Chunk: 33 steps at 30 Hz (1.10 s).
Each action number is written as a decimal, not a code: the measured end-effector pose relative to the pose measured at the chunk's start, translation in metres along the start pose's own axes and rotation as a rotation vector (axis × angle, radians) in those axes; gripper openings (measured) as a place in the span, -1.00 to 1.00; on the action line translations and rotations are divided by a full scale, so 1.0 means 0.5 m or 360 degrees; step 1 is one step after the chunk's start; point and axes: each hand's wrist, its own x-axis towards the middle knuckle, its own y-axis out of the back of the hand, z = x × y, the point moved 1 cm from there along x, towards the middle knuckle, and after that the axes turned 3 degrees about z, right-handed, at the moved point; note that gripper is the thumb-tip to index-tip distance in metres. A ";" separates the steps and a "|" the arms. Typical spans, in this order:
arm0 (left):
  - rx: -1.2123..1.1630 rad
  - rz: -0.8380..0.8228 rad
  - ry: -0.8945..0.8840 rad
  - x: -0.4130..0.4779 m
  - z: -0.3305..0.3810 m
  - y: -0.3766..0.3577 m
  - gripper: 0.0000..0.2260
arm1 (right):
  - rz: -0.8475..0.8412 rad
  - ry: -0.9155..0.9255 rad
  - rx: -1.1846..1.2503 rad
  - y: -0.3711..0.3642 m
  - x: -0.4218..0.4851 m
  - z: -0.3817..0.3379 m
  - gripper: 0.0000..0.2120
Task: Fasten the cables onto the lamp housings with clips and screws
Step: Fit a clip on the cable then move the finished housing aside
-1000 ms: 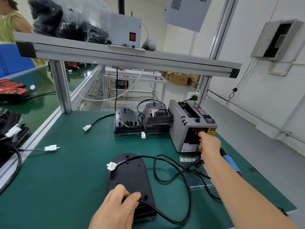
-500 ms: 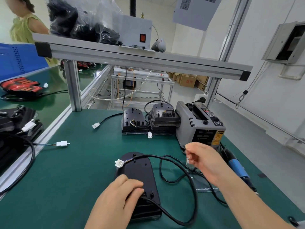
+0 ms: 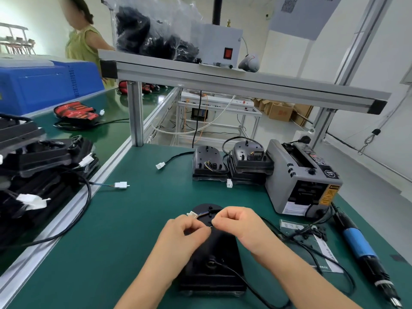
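Green bench mat [image 3: 124, 230] at centre: left hand [image 3: 185, 233] and right hand [image 3: 236, 224] pinch the cable [image 3: 207, 212], covering the lamp housing [image 3: 211, 275] top; tape dispenser [image 3: 301, 179] and screwdriver [image 3: 359, 246] lie right.

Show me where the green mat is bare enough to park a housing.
Widest bare patch: green mat between the aluminium edge rail and the left hand. A narrower strip beyond the black lamp housing, before the stacked black housings. Right of the right hand is crowded: black cables, blue-handled screwdriver, grey tape dispenser.
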 end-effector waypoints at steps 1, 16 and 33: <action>-0.0030 0.0011 0.0036 -0.001 -0.002 0.001 -0.86 | 0.0011 0.0030 -0.0033 -0.004 0.001 -0.001 -0.78; 0.0241 0.0116 0.0039 0.003 -0.076 0.043 -0.77 | -0.0015 -0.0273 -0.0297 -0.017 0.044 0.015 -0.79; 0.0246 0.0103 -0.0079 0.005 -0.113 0.025 -0.74 | -0.0077 -0.0145 -0.0417 -0.053 0.044 0.024 -0.80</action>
